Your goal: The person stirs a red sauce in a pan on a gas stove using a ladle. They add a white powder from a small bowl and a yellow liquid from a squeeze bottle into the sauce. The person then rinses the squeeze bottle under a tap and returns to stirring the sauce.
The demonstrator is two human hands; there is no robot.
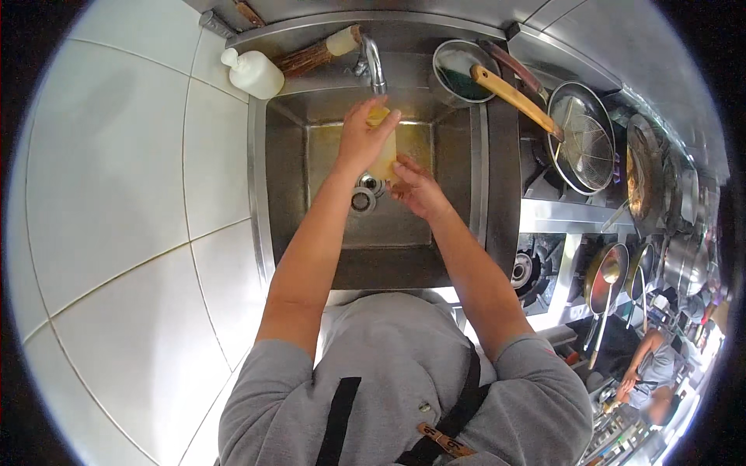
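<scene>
An oblong, pale yellow object (384,157), whose exact kind I cannot tell, is held between my hands over a stainless steel sink (379,233). My left hand (365,137) wraps around its far end, just below the spout of a chrome faucet (376,64). The near end rests against the fingers and thumb of my right hand (421,189). Whether water is flowing I cannot tell. Below my hands, on the sink floor, are a drain opening (368,182) and a round drain strainer (362,200).
A white plastic bottle (256,74) and a bundled-twig brush (315,52) lie behind the sink. At right are a metal pot (466,64), a wooden handle (516,99) reaching to a wire skimmer, a wok (583,169) and gas burners (523,269). Another person (650,367) is farther right.
</scene>
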